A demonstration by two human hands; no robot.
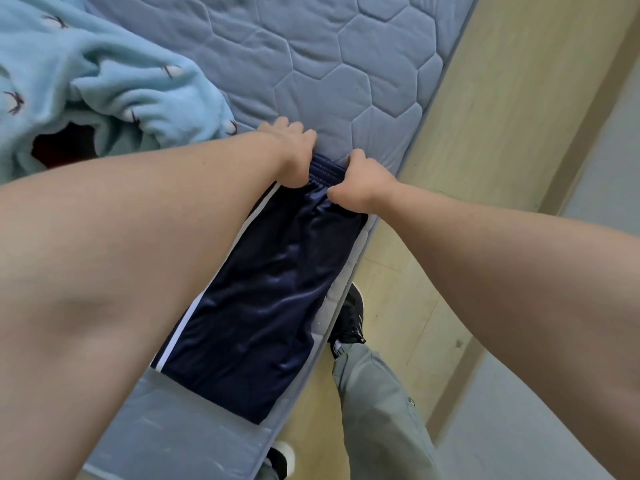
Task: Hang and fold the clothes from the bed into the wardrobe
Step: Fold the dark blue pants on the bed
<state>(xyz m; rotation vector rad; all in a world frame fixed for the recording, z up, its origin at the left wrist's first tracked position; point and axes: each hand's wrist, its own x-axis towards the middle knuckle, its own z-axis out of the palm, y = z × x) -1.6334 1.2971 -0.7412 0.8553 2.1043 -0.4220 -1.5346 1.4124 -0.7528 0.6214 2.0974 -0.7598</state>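
Early days on this one, I'd say. The navy shorts (263,289) lie flat along the near edge of the bed (346,64), smoothed out but not folded yet. The left hand (294,154) and right hand (363,183) both have fingers curled around the waistband, close together. The fluffy blue blanket thing (104,81) is bunched up beside them, untouched. No wardrobe in view. The shorts sit right at the mattress edge with the floor (485,133) below, so fold inward, there's lots of bare mattress beyond the hands
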